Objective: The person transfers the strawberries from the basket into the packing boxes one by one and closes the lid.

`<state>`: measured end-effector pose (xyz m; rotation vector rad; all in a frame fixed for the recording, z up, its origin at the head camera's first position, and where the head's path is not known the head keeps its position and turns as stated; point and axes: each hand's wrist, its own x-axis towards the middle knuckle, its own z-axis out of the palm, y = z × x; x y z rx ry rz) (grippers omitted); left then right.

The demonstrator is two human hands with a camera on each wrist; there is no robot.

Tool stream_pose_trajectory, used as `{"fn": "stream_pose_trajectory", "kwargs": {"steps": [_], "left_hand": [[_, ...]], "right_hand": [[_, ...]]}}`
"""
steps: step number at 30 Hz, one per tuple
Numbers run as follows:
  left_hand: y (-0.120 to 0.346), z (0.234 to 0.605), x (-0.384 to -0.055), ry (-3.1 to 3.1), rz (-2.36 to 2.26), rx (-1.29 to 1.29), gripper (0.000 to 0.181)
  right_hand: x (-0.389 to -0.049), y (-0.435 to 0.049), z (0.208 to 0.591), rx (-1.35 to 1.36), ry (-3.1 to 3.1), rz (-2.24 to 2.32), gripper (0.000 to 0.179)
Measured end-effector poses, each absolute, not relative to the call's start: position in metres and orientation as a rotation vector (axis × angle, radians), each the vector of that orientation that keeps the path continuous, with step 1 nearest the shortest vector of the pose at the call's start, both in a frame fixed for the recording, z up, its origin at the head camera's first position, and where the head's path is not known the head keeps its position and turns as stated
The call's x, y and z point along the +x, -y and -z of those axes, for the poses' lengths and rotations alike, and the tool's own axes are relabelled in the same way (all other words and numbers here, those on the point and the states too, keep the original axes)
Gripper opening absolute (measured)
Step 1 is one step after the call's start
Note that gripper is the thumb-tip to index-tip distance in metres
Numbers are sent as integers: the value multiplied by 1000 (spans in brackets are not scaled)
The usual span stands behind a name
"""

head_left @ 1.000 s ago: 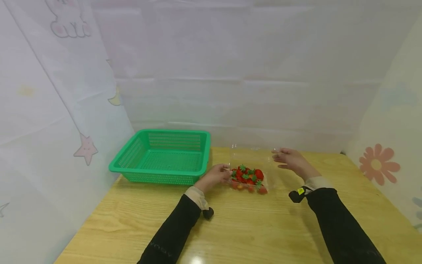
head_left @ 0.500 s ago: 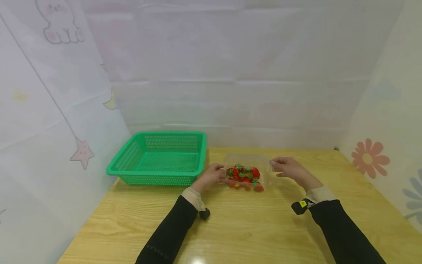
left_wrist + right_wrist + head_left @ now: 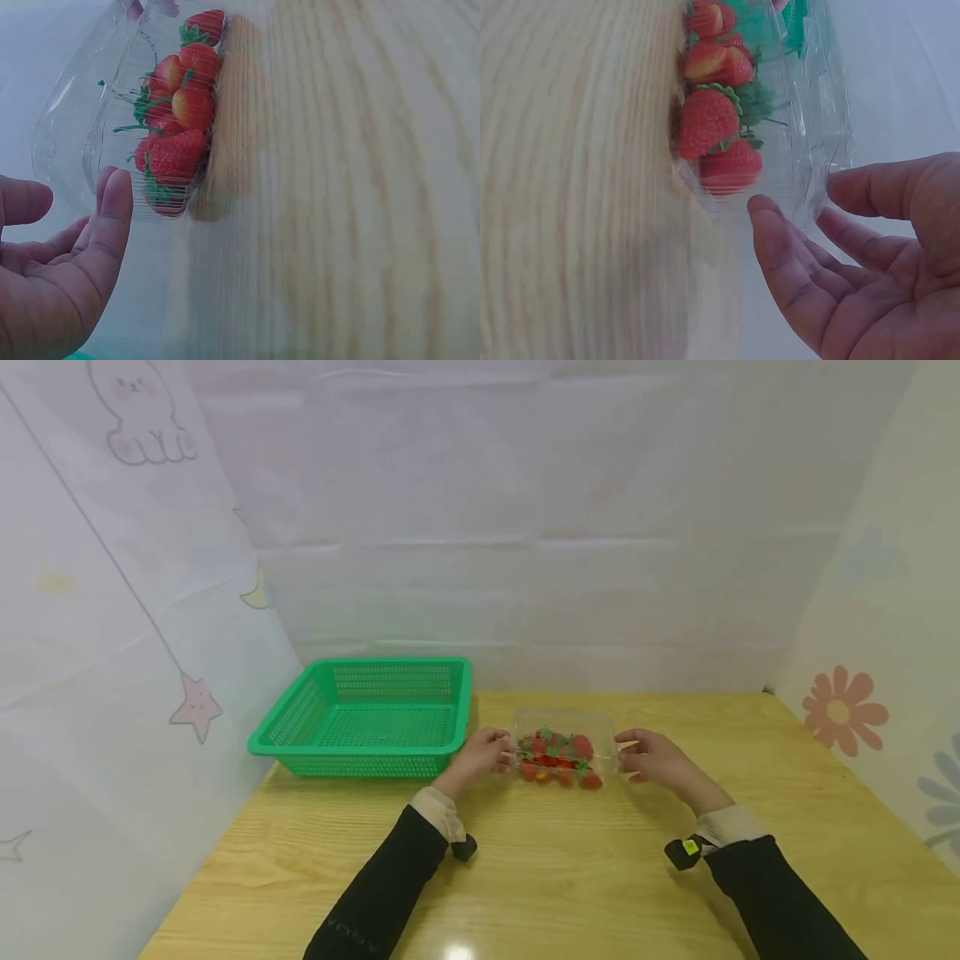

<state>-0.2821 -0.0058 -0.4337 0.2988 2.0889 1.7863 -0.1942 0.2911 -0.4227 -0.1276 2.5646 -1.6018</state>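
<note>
A clear plastic clamshell box (image 3: 566,720) lies on the table, with red strawberries (image 3: 582,747) and their green leaves inside. Its lid now lies over the fruit, which looks hazy through it in the head view. My left hand (image 3: 480,759) is at the box's left end; in the left wrist view its fingertips (image 3: 114,184) are right at the ribbed side wall and the thumb stands apart. At the right end, my right hand (image 3: 660,764) holds the rim corner between thumb and fingers, the thumb (image 3: 847,187) against the lid's edge.
A green plastic basket (image 3: 360,749) with slotted walls stands to the left of the box, close to my left hand. The wooden table (image 3: 555,877) meets a pale cloth backdrop (image 3: 480,593) behind, with patterned cloth on both sides.
The lid, raised at the back a second ago, has come down over the strawberries. My right hand has moved lower and nearer along with it; my left hand has stayed at the left end.
</note>
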Motion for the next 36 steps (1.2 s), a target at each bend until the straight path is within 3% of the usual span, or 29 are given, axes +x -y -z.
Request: {"fn": "stream_pose_trajectory", "kwargs": {"steps": [14,22,36], "left_hand": [[3,432,-273,-2137,-1741,359,37],[1,434,-272,-2147,-1764,391,46],[1,438,-275,-2153,-1767,396,41]], "right_hand": [[-188,-284,430,-50,-2607,1673,46],[-185,-282,433,-13,-2585,1724,46],[-186,-279,437,-33,-2603,1761,45]]}}
